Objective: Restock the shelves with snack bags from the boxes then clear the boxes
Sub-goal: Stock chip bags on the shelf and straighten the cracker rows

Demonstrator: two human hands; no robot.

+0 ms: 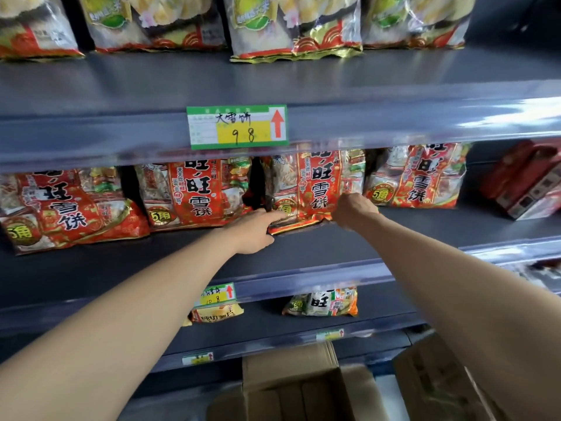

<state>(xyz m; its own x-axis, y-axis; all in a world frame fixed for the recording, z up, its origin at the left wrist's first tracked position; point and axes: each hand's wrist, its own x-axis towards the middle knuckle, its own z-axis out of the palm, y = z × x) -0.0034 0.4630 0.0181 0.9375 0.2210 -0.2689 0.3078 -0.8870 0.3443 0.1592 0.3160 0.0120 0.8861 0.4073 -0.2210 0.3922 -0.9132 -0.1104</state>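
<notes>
As left grip and right grip clasp the bag by its lower corners, it stands on the shelf, back from its front edge. Restocking under way; next, likely: release, then reach for the boxes.

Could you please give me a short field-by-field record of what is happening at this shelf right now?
Held item: red snack bag, standing on middle shelf
Left hand: on its lower left corner, grip unclear
Right hand: curled round its lower right corner
Neighbours: similar bags on either side
Below: cardboard boxes beneath the shelves
</notes>
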